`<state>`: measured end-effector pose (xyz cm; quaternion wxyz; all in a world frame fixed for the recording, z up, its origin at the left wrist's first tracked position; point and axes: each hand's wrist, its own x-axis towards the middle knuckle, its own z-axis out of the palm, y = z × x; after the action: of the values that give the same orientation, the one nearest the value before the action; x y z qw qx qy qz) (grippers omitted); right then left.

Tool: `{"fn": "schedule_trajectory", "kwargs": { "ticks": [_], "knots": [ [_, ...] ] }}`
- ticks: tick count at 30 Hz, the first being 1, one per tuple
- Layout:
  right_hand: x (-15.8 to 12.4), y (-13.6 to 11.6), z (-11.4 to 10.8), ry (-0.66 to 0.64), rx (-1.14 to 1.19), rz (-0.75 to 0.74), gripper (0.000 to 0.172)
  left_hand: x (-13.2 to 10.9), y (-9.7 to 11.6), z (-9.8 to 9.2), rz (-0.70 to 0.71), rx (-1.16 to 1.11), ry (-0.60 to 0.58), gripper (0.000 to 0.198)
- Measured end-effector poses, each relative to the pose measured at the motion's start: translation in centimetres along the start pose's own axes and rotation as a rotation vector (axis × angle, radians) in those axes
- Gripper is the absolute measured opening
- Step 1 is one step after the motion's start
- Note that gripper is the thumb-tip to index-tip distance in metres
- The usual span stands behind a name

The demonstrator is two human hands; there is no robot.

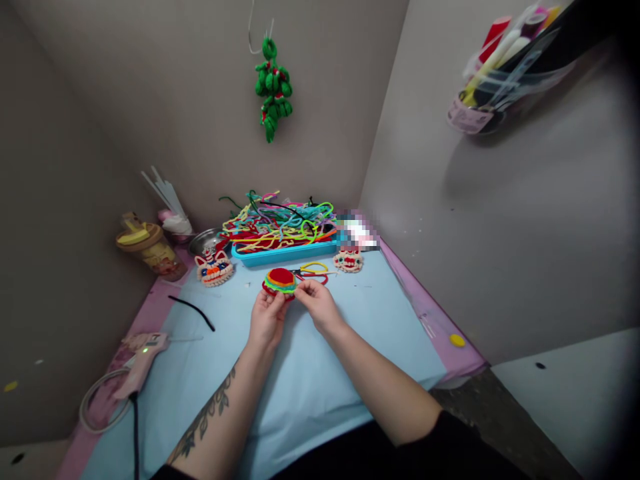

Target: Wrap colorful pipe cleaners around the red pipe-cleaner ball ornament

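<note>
Between my hands is a small rounded craft piece (281,277) with a red middle and bands of orange, teal, green and dark red, looking like coiled pipe cleaners. My left hand (267,319) grips its lower left edge between thumb and fingers. At its right edge, the fingers of my right hand (316,303) are pinched together on the rim; any loose strand there is too small to make out. Just behind my right hand lie scissors (315,269) with a yellow and a red handle loop.
A blue tray (285,255) heaped with coloured pipe cleaners (280,223) stands at the back. Animal-face pieces (215,269) lie beside it. On the left are a glue gun (145,363), a black strip (195,311), a lidded cup (153,250) and a metal bowl (205,241).
</note>
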<state>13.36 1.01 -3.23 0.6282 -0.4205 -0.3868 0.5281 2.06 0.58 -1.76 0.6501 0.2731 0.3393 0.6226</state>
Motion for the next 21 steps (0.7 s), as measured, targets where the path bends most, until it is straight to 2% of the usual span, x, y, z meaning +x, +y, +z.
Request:
{"fn": "schedule_trajectory", "kwargs": {
  "ticks": [7, 14, 21],
  "knots": [
    [-0.24, -0.25, 0.16, 0.043, -0.021, -0.033, 0.018, -0.04, -0.02, 0.06, -0.018, -0.023, 0.005, 0.041],
    [-0.73, -0.53, 0.43, 0.002, -0.072, -0.075, 0.015, 0.01, -0.09, -0.02, 0.050, 0.029, 0.072, 0.042],
    [-0.73, -0.36, 0.38, 0.006, -0.024, -0.044, 0.020, -0.21, -0.07, 0.40, 0.104, 0.044, 0.093, 0.040]
  ]
}}
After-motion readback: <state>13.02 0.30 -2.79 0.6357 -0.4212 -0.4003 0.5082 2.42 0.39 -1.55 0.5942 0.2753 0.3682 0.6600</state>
